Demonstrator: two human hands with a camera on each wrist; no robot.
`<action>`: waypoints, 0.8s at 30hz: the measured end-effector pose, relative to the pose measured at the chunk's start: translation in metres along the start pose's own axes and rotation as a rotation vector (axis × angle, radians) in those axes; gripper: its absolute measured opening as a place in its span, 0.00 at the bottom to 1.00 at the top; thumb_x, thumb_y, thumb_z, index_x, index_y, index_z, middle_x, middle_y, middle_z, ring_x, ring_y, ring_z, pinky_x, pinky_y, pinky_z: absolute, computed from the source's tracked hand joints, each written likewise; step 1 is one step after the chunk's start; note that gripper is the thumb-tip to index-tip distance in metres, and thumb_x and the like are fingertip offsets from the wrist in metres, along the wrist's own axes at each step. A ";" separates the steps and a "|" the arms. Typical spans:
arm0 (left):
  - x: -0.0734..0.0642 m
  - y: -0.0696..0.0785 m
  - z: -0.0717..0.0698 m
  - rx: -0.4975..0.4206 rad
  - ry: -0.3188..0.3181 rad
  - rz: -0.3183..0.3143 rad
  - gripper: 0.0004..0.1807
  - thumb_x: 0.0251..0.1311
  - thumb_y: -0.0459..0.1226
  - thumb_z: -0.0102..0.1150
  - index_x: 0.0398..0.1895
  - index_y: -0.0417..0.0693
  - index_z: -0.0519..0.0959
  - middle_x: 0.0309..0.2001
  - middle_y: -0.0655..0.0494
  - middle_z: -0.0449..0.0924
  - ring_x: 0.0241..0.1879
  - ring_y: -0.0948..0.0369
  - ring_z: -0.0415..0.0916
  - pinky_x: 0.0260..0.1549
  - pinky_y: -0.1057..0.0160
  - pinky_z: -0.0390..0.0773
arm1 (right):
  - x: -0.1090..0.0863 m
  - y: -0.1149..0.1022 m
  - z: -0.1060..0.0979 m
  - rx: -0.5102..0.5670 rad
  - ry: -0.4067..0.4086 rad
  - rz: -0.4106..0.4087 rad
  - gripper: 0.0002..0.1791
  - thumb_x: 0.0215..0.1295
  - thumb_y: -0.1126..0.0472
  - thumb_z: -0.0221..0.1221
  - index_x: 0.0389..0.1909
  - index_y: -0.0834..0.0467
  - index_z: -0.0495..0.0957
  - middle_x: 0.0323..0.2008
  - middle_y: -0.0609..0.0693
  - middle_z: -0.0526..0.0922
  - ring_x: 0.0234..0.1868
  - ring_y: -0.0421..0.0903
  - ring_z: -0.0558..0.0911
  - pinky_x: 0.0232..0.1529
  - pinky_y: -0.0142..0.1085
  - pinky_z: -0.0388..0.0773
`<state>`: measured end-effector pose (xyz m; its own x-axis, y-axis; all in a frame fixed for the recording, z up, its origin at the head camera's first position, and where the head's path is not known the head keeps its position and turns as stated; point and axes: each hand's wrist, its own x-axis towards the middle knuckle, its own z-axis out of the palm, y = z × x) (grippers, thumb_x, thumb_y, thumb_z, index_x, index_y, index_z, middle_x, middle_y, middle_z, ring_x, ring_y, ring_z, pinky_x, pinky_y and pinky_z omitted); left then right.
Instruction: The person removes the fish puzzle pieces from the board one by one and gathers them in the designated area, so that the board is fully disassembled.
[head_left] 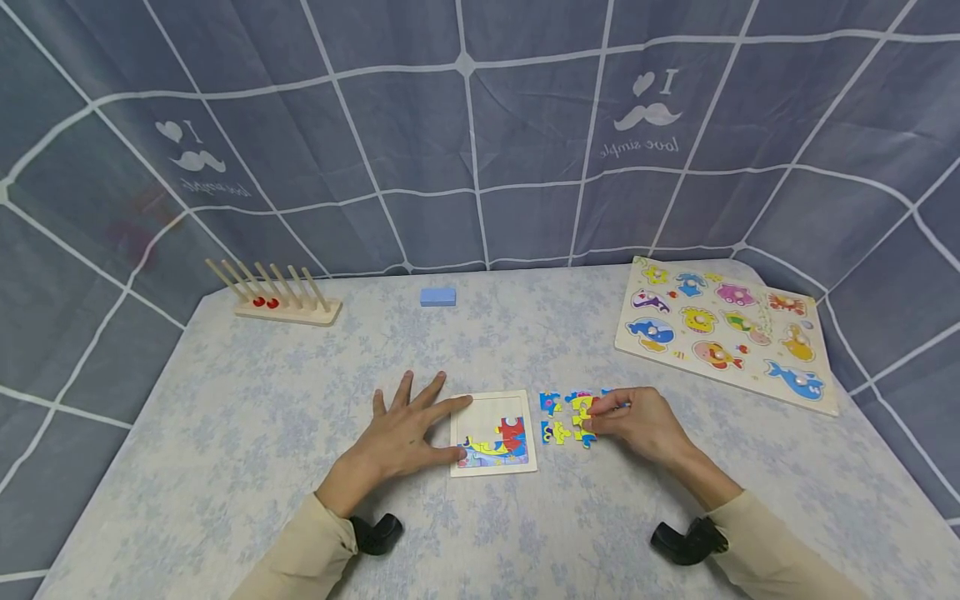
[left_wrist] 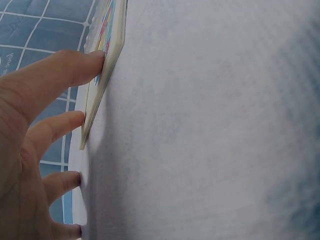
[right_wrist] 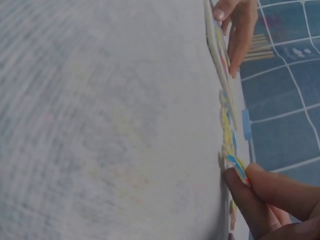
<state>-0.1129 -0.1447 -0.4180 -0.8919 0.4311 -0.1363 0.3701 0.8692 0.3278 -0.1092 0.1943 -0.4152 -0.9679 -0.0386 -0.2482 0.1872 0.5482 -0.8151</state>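
Note:
My left hand (head_left: 401, 437) spreads its fingers at the left side of a small wooden puzzle tray (head_left: 480, 408). Its thumb and index fingertip rest on the tray, while the other fingertips touch the tablecloth, as the left wrist view shows. Joined pieces in yellow, red and blue (head_left: 512, 437) fill the lower and right part of the tray. Right of it, my right hand (head_left: 637, 425) pinches a jigsaw puzzle piece (right_wrist: 237, 167) between thumb and index finger, tilted close over the table. Several loose pieces (head_left: 550, 404) lie between the tray and this hand, some partly hidden by its fingers.
A wooden peg stand (head_left: 288, 312) with two red beads is at the back left. Near the back edge lies a blue block (head_left: 438, 297). A large animal knob puzzle board (head_left: 678, 333) lies at the back right. Grey checked curtains (head_left: 525, 125) surround the table.

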 end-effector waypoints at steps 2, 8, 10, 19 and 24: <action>0.000 0.000 0.000 0.000 0.001 0.000 0.39 0.54 0.62 0.64 0.70 0.70 0.68 0.77 0.50 0.50 0.73 0.33 0.37 0.57 0.20 0.41 | -0.001 0.000 0.001 -0.039 0.020 -0.003 0.12 0.51 0.56 0.74 0.32 0.58 0.86 0.32 0.48 0.89 0.38 0.39 0.84 0.40 0.36 0.72; 0.000 0.000 0.000 -0.001 0.001 -0.003 0.39 0.54 0.62 0.64 0.70 0.69 0.68 0.77 0.50 0.50 0.73 0.33 0.37 0.57 0.20 0.40 | -0.004 -0.001 0.001 -0.241 0.075 -0.027 0.11 0.50 0.50 0.74 0.31 0.51 0.87 0.24 0.40 0.86 0.32 0.38 0.82 0.31 0.38 0.70; 0.000 0.000 0.000 -0.001 0.002 -0.004 0.39 0.54 0.62 0.64 0.70 0.69 0.68 0.77 0.50 0.49 0.73 0.33 0.37 0.57 0.20 0.40 | -0.005 -0.002 0.002 -0.283 0.080 -0.022 0.11 0.49 0.50 0.73 0.31 0.50 0.86 0.21 0.40 0.84 0.28 0.39 0.80 0.27 0.38 0.67; 0.001 -0.001 0.002 0.001 0.003 -0.003 0.39 0.54 0.63 0.64 0.71 0.70 0.68 0.77 0.50 0.49 0.74 0.33 0.36 0.57 0.20 0.40 | -0.005 -0.001 0.002 -0.339 0.085 -0.051 0.10 0.50 0.49 0.73 0.29 0.48 0.85 0.19 0.39 0.80 0.25 0.41 0.75 0.24 0.37 0.65; 0.001 -0.002 0.003 -0.001 0.004 -0.006 0.39 0.53 0.63 0.64 0.70 0.71 0.68 0.77 0.50 0.49 0.74 0.33 0.36 0.57 0.20 0.39 | -0.006 -0.004 0.000 -0.332 0.070 -0.052 0.11 0.52 0.47 0.72 0.30 0.49 0.85 0.20 0.40 0.79 0.25 0.41 0.75 0.25 0.37 0.65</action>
<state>-0.1135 -0.1452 -0.4212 -0.8950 0.4252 -0.1349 0.3645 0.8714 0.3283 -0.1044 0.1922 -0.4109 -0.9860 -0.0227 -0.1653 0.0837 0.7897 -0.6077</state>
